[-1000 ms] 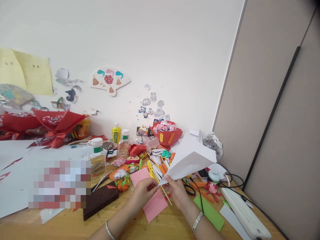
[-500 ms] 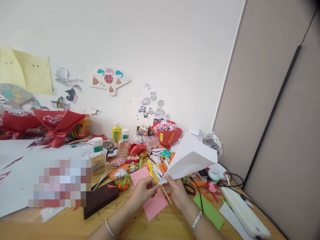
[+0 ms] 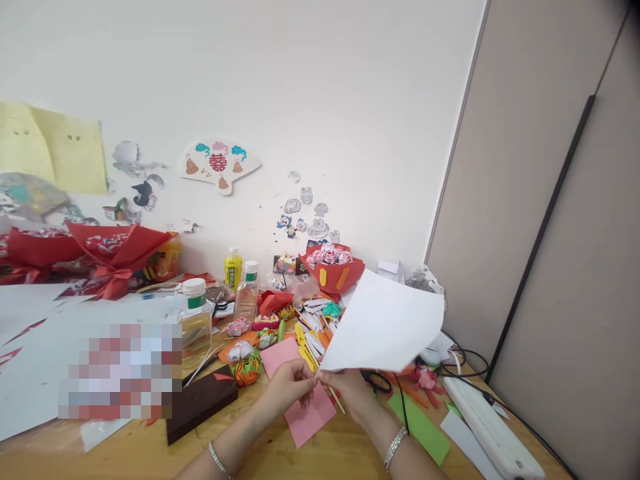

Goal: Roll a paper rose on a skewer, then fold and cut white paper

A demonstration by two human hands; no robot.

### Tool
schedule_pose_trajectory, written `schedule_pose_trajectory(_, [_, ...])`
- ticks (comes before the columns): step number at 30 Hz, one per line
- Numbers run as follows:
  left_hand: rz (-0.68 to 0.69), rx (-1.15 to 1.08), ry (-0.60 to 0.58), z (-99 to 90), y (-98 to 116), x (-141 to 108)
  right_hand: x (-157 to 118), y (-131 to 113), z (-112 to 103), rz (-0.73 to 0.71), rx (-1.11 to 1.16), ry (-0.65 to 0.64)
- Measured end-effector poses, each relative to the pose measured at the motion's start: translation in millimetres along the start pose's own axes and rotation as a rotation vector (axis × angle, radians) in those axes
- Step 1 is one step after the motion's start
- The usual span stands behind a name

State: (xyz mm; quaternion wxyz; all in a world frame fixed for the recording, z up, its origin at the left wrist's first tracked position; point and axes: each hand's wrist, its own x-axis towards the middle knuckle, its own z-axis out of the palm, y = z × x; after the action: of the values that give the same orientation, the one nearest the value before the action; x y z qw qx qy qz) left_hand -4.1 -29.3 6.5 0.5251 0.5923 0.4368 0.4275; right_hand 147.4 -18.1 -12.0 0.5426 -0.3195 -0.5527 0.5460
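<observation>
A white sheet of paper (image 3: 390,323) slants up and to the right, tapering to a point low at its left. At that tip my left hand (image 3: 294,385) is closed, thumb and forefinger pinching the corner. My right hand (image 3: 347,388) grips the sheet just right of the tip; some of its fingers are hidden under the paper. Beneath the hands lie pink paper pieces (image 3: 311,421) and a thin wooden stick (image 3: 337,401). Black scissors (image 3: 377,381) rest right of my right hand, partly covered by the sheet.
Folded paper strips (image 3: 313,343) and paper flowers (image 3: 245,372) crowd the middle. A dark box (image 3: 200,403) lies left, beside a clear bottle (image 3: 195,327). Red bouquets (image 3: 113,250) stand at the back. Right are green paper (image 3: 420,430), a white power strip (image 3: 493,427) and cables.
The white sheet has turned over toward the right and lower; its curled underside no longer shows, and its broad face does. Both hands stay nearly in place at the tip.
</observation>
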Motion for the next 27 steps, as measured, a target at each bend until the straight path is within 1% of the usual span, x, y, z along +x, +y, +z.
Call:
schedule_pose_trajectory(4, [-0.004, 0.006, 0.001, 1.3, -3, 1, 4, 0, 1, 0.031, 0.052, 0.037])
schedule_pose_trajectory(8, [-0.008, 0.029, -0.008, 1.4, -2, 1, 6, 0, 3, 0.03, 0.086, 0.038])
schedule_pose_trajectory(11, [0.033, 0.051, -0.013, 0.6, 0, -1, 5, -1, 3, 0.013, 0.083, 0.047])
schedule_pose_trajectory(13, [0.065, 0.07, -0.013, -0.1, 2, -2, 5, -2, 3, 0.026, 0.084, 0.061])
schedule_pose_trajectory(17, [0.076, 0.092, 0.022, -1.5, 6, -3, 4, -6, 3, 0.057, 0.168, 0.017])
schedule_pose_trajectory(22, [0.074, 0.124, 0.037, -1.9, 6, -2, 6, -15, 2, 0.0, 0.309, 0.077])
schedule_pose_trajectory(27, [0.055, 0.107, 0.002, -0.5, 7, -5, 8, -13, -1, -0.015, 0.283, 0.04])
